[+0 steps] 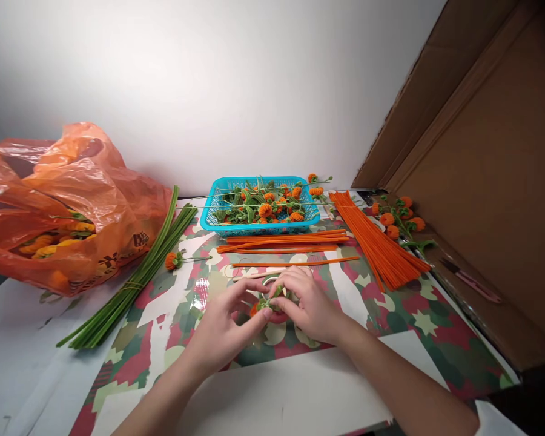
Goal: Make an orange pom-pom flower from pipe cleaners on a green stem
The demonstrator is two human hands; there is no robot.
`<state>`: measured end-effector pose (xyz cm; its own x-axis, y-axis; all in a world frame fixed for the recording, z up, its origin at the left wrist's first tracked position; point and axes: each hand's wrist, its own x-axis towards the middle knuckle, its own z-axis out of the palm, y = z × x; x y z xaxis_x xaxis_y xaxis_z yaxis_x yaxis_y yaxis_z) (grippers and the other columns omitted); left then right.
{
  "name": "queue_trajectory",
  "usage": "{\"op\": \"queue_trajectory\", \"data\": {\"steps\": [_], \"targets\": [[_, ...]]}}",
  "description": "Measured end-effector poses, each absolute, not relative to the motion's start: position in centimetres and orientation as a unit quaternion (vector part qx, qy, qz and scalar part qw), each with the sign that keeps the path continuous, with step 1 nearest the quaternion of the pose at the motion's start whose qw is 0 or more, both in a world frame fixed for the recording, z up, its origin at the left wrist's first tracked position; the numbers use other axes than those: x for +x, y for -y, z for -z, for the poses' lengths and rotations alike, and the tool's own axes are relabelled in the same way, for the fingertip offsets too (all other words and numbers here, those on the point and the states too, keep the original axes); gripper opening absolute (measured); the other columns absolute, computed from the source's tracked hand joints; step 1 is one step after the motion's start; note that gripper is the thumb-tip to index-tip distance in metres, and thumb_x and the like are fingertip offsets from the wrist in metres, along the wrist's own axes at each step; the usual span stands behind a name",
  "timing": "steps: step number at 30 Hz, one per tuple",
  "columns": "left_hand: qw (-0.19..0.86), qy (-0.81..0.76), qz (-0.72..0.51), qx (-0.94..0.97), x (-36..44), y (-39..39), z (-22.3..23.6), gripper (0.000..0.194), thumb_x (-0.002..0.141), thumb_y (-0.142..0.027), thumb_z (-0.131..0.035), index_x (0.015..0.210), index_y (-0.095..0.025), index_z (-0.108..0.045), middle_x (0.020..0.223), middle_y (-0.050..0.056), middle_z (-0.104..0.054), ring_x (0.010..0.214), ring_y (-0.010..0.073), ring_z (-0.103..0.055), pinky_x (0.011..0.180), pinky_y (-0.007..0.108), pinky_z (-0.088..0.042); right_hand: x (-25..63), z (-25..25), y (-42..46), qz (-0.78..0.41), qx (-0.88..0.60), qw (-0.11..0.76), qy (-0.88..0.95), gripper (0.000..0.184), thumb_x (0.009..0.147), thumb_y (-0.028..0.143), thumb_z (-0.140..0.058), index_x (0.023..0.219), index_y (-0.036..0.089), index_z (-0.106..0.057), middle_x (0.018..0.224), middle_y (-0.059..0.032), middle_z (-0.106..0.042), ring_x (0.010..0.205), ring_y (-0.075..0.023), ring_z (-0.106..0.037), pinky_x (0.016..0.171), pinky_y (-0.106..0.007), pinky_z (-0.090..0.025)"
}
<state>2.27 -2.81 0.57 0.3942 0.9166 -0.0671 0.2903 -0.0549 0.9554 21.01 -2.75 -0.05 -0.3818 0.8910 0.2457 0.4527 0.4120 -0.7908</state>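
Note:
Between my two hands, low over the middle of the table, is a small orange pipe-cleaner flower (pixel 254 310) with green pipe-cleaner parts. My left hand (pixel 227 324) pinches it from the left, its thumb and fingertips closed around it. From the right, the thumb and fingers of my right hand (pixel 309 306) are closed on the green part. My fingers cover much of the piece. Just behind them a round item with a pale rim (pixel 269 280) is partly hidden. A loose orange pipe cleaner (pixel 295 262) lies beyond my fingertips.
A blue basket (pixel 258 230) holds several orange flowers and green pieces. Orange pipe-cleaner bundles (pixel 381 242) lie right; a green bundle (pixel 127 287) and single flower (pixel 173 261) lie left. An orange plastic bag (pixel 131 206), finished flowers (pixel 393 231), pink-handled tool (pixel 476 286) and cardboard wall (pixel 481 163) flank them.

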Motion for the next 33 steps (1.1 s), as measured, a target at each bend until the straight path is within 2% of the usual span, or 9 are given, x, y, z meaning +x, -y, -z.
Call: {"op": "queue_trajectory", "data": {"steps": [2,4,8,11,15,19,24,29,33], "targets": [[0.386,-0.451,-0.325,0.736,2.5,3.0,-0.4,0.013,0.081,-0.029,-0.062,0.092,-0.021,-0.063,0.093,0.006,-0.068,0.084,0.0200,-0.063,0.066,0.027,-0.050,20.9,0.0,2.8,-0.315,-0.458,0.329,0.764,0.012,0.085,0.011,-0.062,0.080,0.021,-0.059,0.083,0.0027,-0.064,0.088,-0.0157,-0.054,0.085,-0.034,-0.033],[0.304,-0.440,-0.329,0.778,2.6,3.2,-0.1,0.004,0.081,-0.024,-0.060,0.084,-0.021,-0.062,0.090,0.006,-0.069,0.087,0.0205,-0.064,0.070,0.028,-0.050,20.8,0.0,2.8,-0.311,-0.470,0.317,0.763,0.011,0.085,0.012,-0.061,0.080,0.021,-0.059,0.082,0.0026,-0.065,0.089,-0.0162,-0.055,0.085,-0.035,-0.032],[0.233,-0.465,-0.295,0.802,2.7,3.3,0.6,0.003,0.082,-0.023,-0.057,0.081,-0.022,-0.060,0.090,0.005,-0.070,0.081,0.0201,-0.065,0.065,0.027,-0.048,20.5,0.2,3.0,-0.303,-0.484,0.301,0.764,0.009,0.086,0.015,-0.062,0.080,0.021,-0.059,0.084,0.0022,-0.066,0.091,-0.0175,-0.056,0.086,-0.037,-0.030],[0.223,-0.482,-0.254,0.808,2.8,3.2,0.8,0.010,0.085,-0.021,-0.050,0.079,-0.022,-0.058,0.084,0.003,-0.067,0.067,0.0169,-0.061,0.057,0.026,-0.043,20.6,0.0,3.0,-0.301,-0.488,0.281,0.770,0.009,0.087,0.017,-0.061,0.080,0.021,-0.059,0.087,0.0015,-0.067,0.093,-0.0185,-0.055,0.086,-0.038,-0.030],[0.286,-0.446,-0.230,0.816,2.5,3.0,0.5,0.012,0.087,-0.020,-0.046,0.080,-0.022,-0.055,0.085,0.004,-0.065,0.067,0.0158,-0.058,0.055,0.025,-0.040,21.2,-0.6,2.8,-0.343,-0.477,0.247,0.771,0.013,0.088,0.017,-0.059,0.075,0.020,-0.058,0.086,0.0004,-0.065,0.089,-0.0180,-0.055,0.086,-0.038,-0.033],[0.398,-0.397,-0.241,0.791,2.1,2.7,-0.3,0.013,0.091,-0.023,-0.046,0.082,-0.021,-0.056,0.088,0.004,-0.063,0.083,0.0178,-0.058,0.071,0.026,-0.045,21.6,-1.0,2.6,-0.393,-0.449,0.258,0.760,0.015,0.086,0.016,-0.062,0.072,0.020,-0.059,0.082,0.0013,-0.062,0.085,-0.0157,-0.055,0.086,-0.034,-0.036],[0.515,-0.398,-0.263,0.712,2.1,2.4,-0.5,0.016,0.091,-0.030,-0.051,0.081,-0.020,-0.058,0.089,0.004,-0.061,0.089,0.0189,-0.056,0.078,0.028,-0.045,22.0,-0.7,2.4,-0.367,-0.417,0.292,0.779,0.011,0.086,0.018,-0.065,0.076,0.020,-0.063,0.083,0.0008,-0.064,0.087,-0.0163,-0.055,0.088,-0.034,-0.036],[0.621,-0.402,-0.253,0.623,2.0,2.2,-0.7,0.021,0.085,-0.036,-0.061,0.075,-0.018,-0.061,0.090,0.004,-0.056,0.084,0.0175,-0.052,0.071,0.025,-0.043,22.3,-0.2,2.2,-0.348,-0.364,0.306,0.808,0.007,0.086,0.015,-0.065,0.085,0.022,-0.065,0.087,0.0005,-0.067,0.089,-0.0165,-0.055,0.090,-0.034,-0.037],[0.720,-0.388,-0.200,0.539,1.7,2.2,-0.9,0.021,0.078,-0.036,-0.067,0.069,-0.018,-0.061,0.076,0.001,-0.051,0.071,0.0138,-0.046,0.064,0.024,-0.038,22.2,-0.3,2.2,-0.386,-0.326,0.328,0.798,0.010,0.087,0.014,-0.063,0.083,0.022,-0.067,0.081,0.0014,-0.066,0.086,-0.0158,-0.055,0.089,-0.033,-0.039]]}}
